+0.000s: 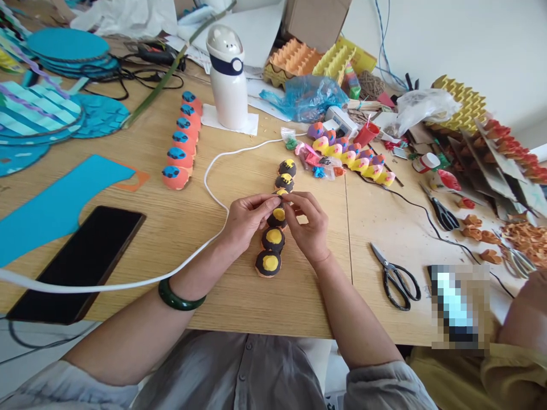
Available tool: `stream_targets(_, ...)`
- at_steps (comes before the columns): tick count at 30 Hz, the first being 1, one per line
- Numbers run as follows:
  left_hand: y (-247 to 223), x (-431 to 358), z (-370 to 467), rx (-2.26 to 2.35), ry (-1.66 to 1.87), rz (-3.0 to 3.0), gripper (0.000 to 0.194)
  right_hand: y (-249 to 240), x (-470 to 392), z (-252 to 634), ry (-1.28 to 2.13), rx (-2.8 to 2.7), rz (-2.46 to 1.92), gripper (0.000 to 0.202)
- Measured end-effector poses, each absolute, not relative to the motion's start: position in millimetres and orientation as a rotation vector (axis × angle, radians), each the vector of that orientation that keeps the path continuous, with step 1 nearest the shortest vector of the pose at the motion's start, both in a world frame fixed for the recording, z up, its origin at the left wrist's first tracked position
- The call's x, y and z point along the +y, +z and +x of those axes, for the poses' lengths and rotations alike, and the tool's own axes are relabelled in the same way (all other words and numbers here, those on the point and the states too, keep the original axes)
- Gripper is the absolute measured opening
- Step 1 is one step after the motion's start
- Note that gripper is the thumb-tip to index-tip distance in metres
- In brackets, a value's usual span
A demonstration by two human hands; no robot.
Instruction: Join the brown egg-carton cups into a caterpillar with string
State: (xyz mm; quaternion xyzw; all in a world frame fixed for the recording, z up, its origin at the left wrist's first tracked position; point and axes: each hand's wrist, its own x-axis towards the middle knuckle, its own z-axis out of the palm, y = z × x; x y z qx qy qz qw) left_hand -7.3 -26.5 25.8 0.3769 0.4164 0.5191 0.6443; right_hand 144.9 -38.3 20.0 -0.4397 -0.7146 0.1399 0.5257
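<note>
A row of black egg-carton cups (272,238) with yellow clay-like discs on top lies on the table in front of me. The far cups also carry small black marks on the yellow. Over the middle of this row, my left hand (248,219) pinches with thumb and index finger. My right hand (308,223) does the same right beside it, the fingertips of both nearly meeting above one cup. Whatever sits between the fingertips is tiny and mostly hidden. A dark green bangle (182,296) circles my left wrist.
Left are an orange cup row (183,154), phone (77,262), blue card (55,205) and white cable (141,283). A white bottle (229,85) stands behind. Right are scissors (395,276), yellow and purple cup rows (352,154), a blurred-out device (455,307) and another person's arm (527,319).
</note>
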Motion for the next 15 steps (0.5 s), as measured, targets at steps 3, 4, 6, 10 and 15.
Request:
stream_targets(3,26.1,-26.5,-6.9,0.95,1.184,0.862,0.03,19.5,-38.8,144.5,0.344,-1.703,-1.076,0.013)
stream_targets(4,26.1,-26.5,-6.7,0.95,1.184,0.861,0.031,19.3,-39.0,144.3,0.345,-1.7,-1.076,0.013)
stream_targets(6,26.0,-26.5,-6.5,0.951,1.189,0.859,0.031,19.0,-39.3,144.0,0.343,-1.693,-1.073,0.011)
stream_targets(10,26.4,-27.3,-6.3,0.949,1.178,0.857,0.03,18.8,-38.8,144.2,0.335,-1.666,-1.061,0.009)
stream_targets(15,26.6,-28.4,-7.1,0.949,1.14,0.856,0.026,20.0,-38.1,145.1,0.303,-1.655,-1.039,0.01)
